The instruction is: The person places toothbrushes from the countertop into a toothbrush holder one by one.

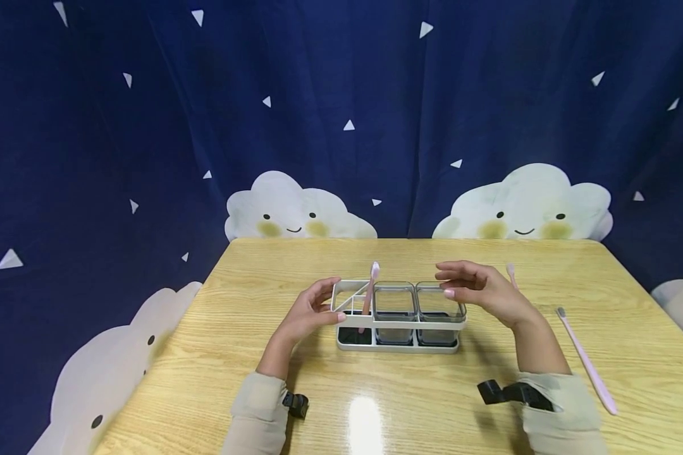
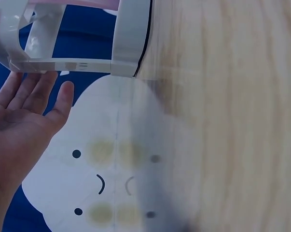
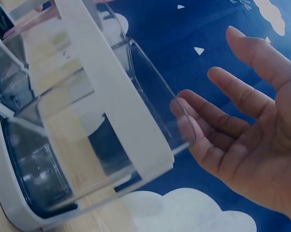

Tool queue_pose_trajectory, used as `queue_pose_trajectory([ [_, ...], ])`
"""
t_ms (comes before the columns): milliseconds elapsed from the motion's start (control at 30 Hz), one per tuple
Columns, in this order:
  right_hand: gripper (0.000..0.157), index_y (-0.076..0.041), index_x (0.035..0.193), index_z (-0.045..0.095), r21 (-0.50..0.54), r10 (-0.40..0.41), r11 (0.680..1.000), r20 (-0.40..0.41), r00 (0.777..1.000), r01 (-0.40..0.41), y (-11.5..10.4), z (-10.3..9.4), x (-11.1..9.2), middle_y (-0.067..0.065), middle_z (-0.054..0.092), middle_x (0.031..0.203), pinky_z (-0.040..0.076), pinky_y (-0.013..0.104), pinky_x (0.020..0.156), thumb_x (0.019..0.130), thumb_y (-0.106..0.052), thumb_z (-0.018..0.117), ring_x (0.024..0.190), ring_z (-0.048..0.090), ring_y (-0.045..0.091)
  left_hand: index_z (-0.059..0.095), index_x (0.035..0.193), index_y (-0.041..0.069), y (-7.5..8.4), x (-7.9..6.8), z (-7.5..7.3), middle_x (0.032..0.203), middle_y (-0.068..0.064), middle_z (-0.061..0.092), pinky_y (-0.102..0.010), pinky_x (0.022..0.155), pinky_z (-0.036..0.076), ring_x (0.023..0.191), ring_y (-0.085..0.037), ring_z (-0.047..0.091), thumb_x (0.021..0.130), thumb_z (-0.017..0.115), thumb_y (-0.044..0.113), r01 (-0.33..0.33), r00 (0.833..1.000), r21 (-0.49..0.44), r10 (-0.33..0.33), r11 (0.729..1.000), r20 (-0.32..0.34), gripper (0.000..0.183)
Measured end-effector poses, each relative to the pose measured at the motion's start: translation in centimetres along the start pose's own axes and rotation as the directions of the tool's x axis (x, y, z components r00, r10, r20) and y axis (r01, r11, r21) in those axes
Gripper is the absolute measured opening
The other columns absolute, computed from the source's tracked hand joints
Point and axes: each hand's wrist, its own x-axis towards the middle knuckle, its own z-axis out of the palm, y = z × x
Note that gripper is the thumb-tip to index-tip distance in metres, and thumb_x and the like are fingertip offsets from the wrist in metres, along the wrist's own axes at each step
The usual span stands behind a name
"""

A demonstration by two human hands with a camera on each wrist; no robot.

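Loose toothbrush partly behind right hand

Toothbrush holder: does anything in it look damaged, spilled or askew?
Nothing stands out: the toothbrush holder stands upright, both clear cups sit in their slots, and the toothbrush inside only leans slightly.

A white two-tier rack with a dark base stands upright on the table, its left end gripped by the left hand; a pink toothbrush leans in its left section – bristles up; two clear, square-sided cups fill the middle and right sections – the right hand beside the right one's rim.
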Motion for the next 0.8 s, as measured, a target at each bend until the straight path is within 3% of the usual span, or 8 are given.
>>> queue_pose_trajectory([
  [133,0.043,0.001,0.130,0.049,0.007,-0.004,1.000,-0.032,0.999,0.004,0.3,-0.7,-0.5,0.011,0.058,0.118,0.050,0.028,0.081,0.089,-0.007,0.062,0.103,0.058,0.024,0.039,0.137,-0.002,-0.8,0.3,-0.2,0.132,-0.020,0.047,-0.045,0.100,0.034,0.120,-0.031,0.045,0.076,0.071,-0.004,-0.003,1.000,-0.018,0.003,1.000,0.001,0.069],
  [233,0.043,0.001,0.129,0.050,-0.002,-0.004,1.000,-0.056,0.998,0.003,0.6,-1.2,-0.8,0.014,0.058,0.118,0.050,0.027,0.081,0.089,-0.006,0.062,0.101,0.059,0.018,0.037,0.138,-0.004,-0.9,0.3,-0.2,0.132,-0.021,0.047,-0.045,0.100,0.034,0.120,-0.032,0.045,0.076,0.070,-0.006,-0.004,1.000,-0.034,0.005,0.999,0.007,0.070],
  [367,0.043,-0.002,0.130,0.051,-0.018,0.002,1.000,-0.082,0.997,-0.003,1.0,-1.9,-1.3,0.020,0.056,0.120,0.050,0.026,0.081,0.089,-0.006,0.062,0.103,0.058,0.017,0.035,0.138,-0.004,-0.1,0.1,0.0,0.133,-0.024,0.044,-0.050,0.100,0.031,0.123,-0.034,0.041,0.076,0.069,-0.006,0.010,1.000,-0.036,-0.010,0.999,0.010,0.071],
  [600,0.043,-0.003,0.131,0.050,-0.029,0.004,1.000,-0.096,0.995,-0.007,1.7,-3.2,-2.2,0.019,0.055,0.122,0.049,0.026,0.081,0.089,-0.005,0.061,0.105,0.058,0.018,0.036,0.138,-0.003,-0.3,0.1,0.1,0.133,-0.025,0.044,-0.055,0.100,0.029,0.123,-0.035,0.040,0.077,0.068,-0.006,-0.002,1.000,-0.046,0.003,0.999,0.014,0.069],
  [800,0.045,-0.003,0.132,0.049,-0.072,0.027,0.997,-0.106,0.994,-0.035,2.3,-4.6,-3.1,0.016,0.055,0.122,0.049,0.025,0.081,0.089,-0.007,0.062,0.105,0.057,0.019,0.036,0.138,-0.003,-0.4,0.1,0.1,0.133,-0.026,0.043,-0.058,0.099,0.027,0.125,-0.044,0.034,0.077,0.067,-0.007,-0.009,1.000,-0.073,0.011,0.997,0.023,0.069],
])
